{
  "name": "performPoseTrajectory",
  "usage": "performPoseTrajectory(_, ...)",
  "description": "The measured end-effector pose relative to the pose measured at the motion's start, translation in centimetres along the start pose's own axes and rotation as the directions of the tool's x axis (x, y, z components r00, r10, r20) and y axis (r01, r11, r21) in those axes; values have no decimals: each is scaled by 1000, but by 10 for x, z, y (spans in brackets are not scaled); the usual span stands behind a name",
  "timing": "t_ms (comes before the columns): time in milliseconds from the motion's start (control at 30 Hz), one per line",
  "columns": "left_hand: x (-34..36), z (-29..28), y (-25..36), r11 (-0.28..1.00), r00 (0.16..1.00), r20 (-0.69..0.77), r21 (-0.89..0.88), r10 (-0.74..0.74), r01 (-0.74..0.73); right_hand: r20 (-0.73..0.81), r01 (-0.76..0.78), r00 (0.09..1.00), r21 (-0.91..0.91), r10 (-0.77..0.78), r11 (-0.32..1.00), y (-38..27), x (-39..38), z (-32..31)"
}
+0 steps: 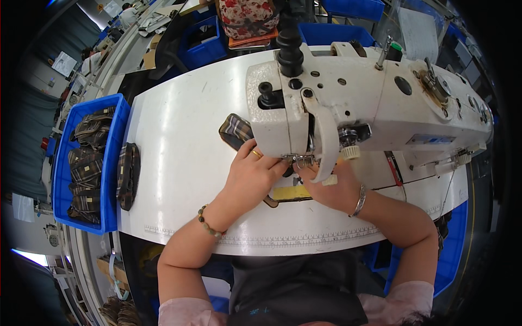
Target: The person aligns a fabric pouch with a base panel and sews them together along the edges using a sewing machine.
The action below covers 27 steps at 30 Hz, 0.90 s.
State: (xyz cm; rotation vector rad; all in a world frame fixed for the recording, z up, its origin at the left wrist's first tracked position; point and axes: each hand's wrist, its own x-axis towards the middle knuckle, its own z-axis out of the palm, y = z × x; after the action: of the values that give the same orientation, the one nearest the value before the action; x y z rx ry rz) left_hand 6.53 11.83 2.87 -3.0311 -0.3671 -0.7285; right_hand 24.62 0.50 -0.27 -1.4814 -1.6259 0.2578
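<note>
A white sewing machine (342,103) stands over the table, its presser foot (304,161) low between my hands. My left hand (251,178) is closed, its fingers pressed on a plaid fabric piece (236,130) with dark edging, which pokes out past the fingers to the left of the machine head. A dark bit of it shows by the left fingertips. Close against the needle area, my right hand (334,190) has its fingers bent in, partly hidden behind the machine's white lever (327,144). What those fingers pinch is hidden.
At the left, a blue bin (124,117) holds several plaid fabric pieces (87,163). Another plaid piece (128,176) lies beside it on the white table (179,125). A yellow strip (291,193) lies below my hands. Red-handled tool (392,168) rests right. More blue bins (337,33) stand behind.
</note>
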Motion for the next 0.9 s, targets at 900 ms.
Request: performPoseTrajectory(900, 1, 1, 0, 999, 999, 50, 29, -16, 15, 41, 177, 984, -192, -172, 965, 16, 4, 1)
